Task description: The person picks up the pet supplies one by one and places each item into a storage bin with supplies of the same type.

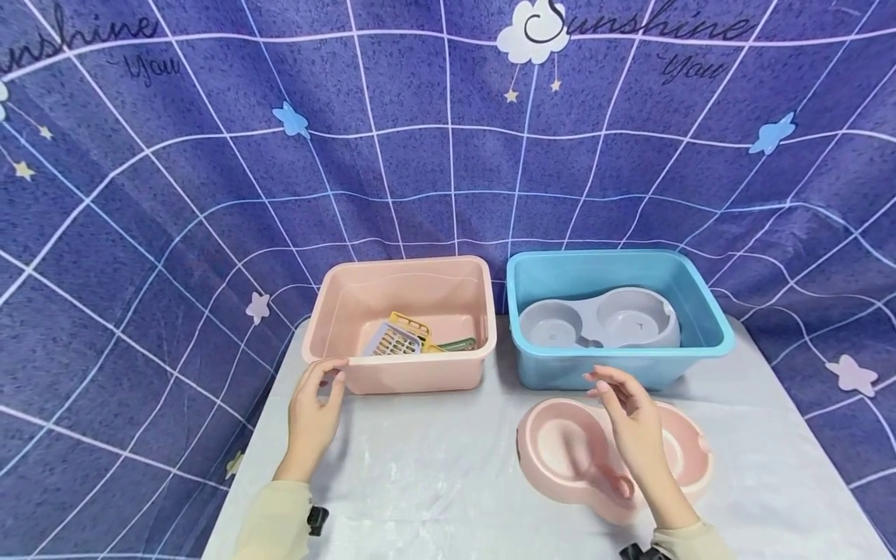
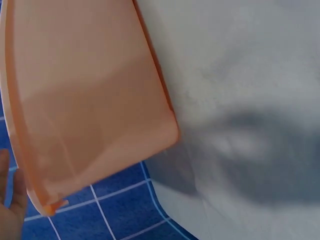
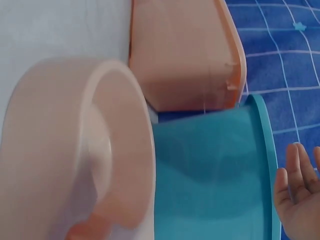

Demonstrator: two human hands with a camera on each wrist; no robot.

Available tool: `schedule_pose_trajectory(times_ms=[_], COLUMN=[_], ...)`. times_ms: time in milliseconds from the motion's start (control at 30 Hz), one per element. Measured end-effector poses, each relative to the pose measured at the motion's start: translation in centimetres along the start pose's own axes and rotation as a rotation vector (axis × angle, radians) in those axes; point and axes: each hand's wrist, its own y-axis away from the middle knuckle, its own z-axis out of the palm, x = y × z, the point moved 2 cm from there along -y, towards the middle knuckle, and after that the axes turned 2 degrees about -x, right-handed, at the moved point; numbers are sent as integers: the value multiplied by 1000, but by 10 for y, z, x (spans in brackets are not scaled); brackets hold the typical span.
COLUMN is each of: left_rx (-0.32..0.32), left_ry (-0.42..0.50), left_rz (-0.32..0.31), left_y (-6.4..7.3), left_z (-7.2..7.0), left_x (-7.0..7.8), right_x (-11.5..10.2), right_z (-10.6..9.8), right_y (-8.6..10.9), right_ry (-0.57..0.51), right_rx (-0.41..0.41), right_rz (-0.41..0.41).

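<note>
- Left hand: half open at the front left corner of the pink bin; rim contact cannot be confirmed, nothing gripped.
- Right hand: loosely open above the pink double bowl, holding nothing.
- Pink double bowl: rests on the counter before the blue bin, probably for easy reach.
- Scoops lie in the pink bin, the grey double bowl in the blue bin; apparently grouped by kind.

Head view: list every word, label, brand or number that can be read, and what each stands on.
"Sunshine", upper right, on the purple-blue cloth.
"You", below it, same cloth.
"unshine", upper left, same cloth, start cut off.
"You", below that, same cloth.
Grey double bowl: dark mark too small to read.
Pink tub, blue tub, pink double bowl: no text seen.
</note>
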Motion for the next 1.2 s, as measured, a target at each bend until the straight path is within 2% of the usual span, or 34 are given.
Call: schedule_pose_trajectory(times_ms=[167,400,600,833,1067,1200], left_rx=[-62,-136,-169,-226,-270,-295], left_ry=[63,113,112,82,53,45], left_rz=[46,57,74,66,91,101], left_y=[-1,-2,-5,-5,-9,-11], left_z=[8,18,26,33,38,42], left_x=[10,23,29,34,39,43], right_x=[5,7,10,14,16,17], right_z=[-13,-25,-33,-49,-62,-70], right_y=[3,5,10,17,21,24], right_ry=[30,25,15,136,77,81], right_rx=[32,102,143,180,227,246], right_rz=[27,41,70,110,119,118])
